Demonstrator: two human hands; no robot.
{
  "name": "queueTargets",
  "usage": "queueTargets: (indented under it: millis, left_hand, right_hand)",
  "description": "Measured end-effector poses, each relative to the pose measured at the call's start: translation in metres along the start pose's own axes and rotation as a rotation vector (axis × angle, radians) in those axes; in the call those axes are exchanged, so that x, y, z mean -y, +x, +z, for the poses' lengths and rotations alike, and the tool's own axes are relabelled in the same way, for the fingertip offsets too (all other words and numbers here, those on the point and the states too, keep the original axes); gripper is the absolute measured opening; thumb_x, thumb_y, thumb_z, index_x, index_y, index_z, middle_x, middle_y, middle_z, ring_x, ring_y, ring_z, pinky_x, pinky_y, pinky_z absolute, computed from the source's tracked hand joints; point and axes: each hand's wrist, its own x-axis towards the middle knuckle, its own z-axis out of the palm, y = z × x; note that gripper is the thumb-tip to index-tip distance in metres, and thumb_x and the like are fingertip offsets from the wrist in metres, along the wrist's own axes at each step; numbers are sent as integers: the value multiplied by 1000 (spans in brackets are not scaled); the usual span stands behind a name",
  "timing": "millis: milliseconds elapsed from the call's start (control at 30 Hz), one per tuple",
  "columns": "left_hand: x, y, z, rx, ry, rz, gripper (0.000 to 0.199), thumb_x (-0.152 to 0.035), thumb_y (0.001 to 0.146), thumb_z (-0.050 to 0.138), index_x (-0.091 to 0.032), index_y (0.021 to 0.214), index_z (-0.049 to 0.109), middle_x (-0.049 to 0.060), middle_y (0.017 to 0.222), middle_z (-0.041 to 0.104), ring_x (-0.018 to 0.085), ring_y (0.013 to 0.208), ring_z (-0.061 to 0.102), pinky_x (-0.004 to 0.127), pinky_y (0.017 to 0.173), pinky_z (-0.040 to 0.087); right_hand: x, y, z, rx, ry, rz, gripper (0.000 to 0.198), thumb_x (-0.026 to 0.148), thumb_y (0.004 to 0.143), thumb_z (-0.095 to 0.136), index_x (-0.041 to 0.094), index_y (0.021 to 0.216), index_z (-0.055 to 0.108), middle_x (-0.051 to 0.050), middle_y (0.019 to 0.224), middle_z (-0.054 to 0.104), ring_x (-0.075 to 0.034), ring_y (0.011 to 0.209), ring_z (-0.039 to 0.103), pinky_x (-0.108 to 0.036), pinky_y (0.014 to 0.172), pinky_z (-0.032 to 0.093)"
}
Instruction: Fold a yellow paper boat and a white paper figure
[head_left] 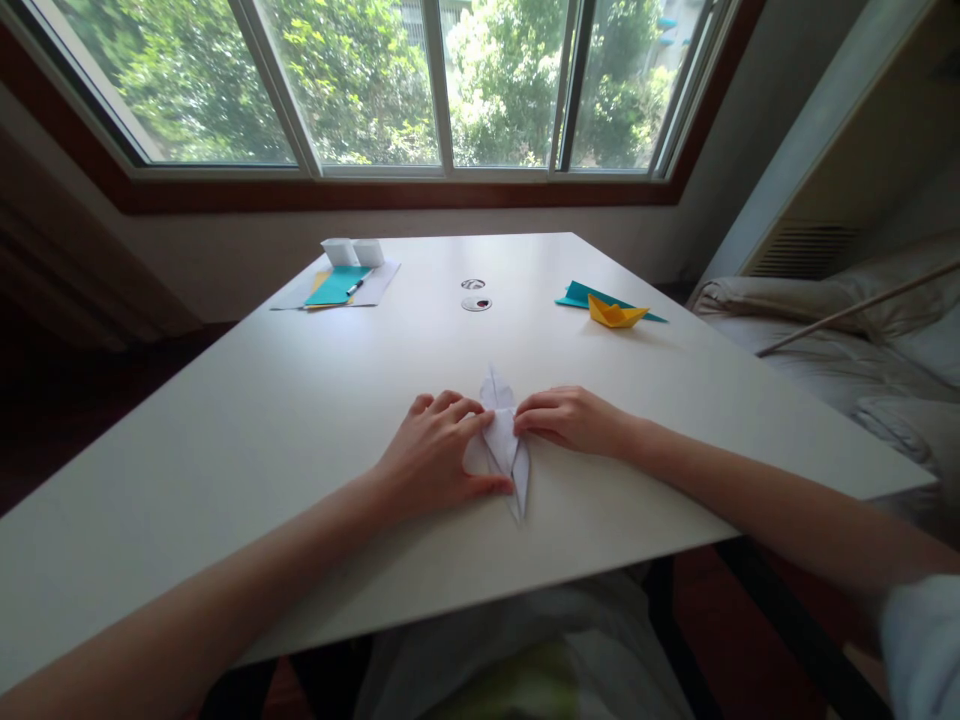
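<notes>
A white folded paper (501, 425), long and pointed at both ends, lies on the white table near its front edge. My left hand (439, 450) grips it from the left, fingertips on its upper left edge and thumb across its lower part. From the right, my right hand (566, 418) has its fingers drawn together on the paper's right edge. Two narrow flaps point toward me below the thumb. Part of the paper's left side is hidden by my left hand.
At the far right stand a yellow paper boat (615, 312) and a teal folded paper (577, 294). Far left, teal sheets (337, 286), a pen (358, 286) and two white boxlike pieces (367, 252) rest on white paper. Round inserts (476, 304) sit mid-table. A sofa (847, 330) adjoins the right side.
</notes>
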Motion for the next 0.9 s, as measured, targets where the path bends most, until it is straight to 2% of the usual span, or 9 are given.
queueTargets:
  millis: [333,900]
  left_hand:
    - [4,-2,3,-14,43,57,70,-74,67,44,-18,105,60,7,107,65,27,98,51,40,80,31]
    - [-4,-2,-1,39,0,-42,64,-72,68,46,-24,108,58,5,109,63,25,99,51,38,79,33]
  right_hand:
    - [3,-1,-4,45,64,77,25,20,90,38,21,96,63,-2,102,64,-12,83,62,-22,74,47]
    - [3,-3,-4,65,-14,40,25,20,91,36,19,99,59,-5,103,62,-13,81,62,-23,71,48]
